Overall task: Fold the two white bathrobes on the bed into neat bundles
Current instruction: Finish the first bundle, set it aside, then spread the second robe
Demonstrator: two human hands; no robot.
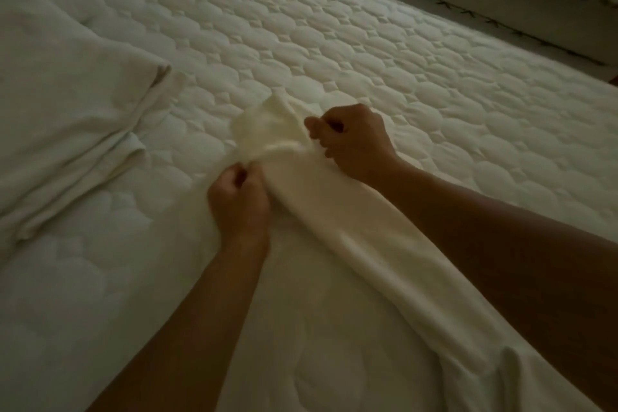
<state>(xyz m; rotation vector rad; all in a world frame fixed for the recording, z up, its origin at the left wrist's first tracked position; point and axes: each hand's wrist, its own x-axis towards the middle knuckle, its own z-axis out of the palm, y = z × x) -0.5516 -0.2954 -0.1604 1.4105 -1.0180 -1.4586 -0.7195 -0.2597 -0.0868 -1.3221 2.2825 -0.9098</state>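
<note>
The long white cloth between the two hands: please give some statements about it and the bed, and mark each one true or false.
1. Both hands grip the far end of the long white cloth. True: the left hand and the right hand pinch it.
2. The cloth hangs in the air. False: it lies on the quilted mattress.
3. More white fabric lies left of the hands. True.
4. That fabric is a neat bundle. False: it lies loose and wrinkled.
5. The right hand is flat and open. False: its fingers are curled on the cloth.
</note>
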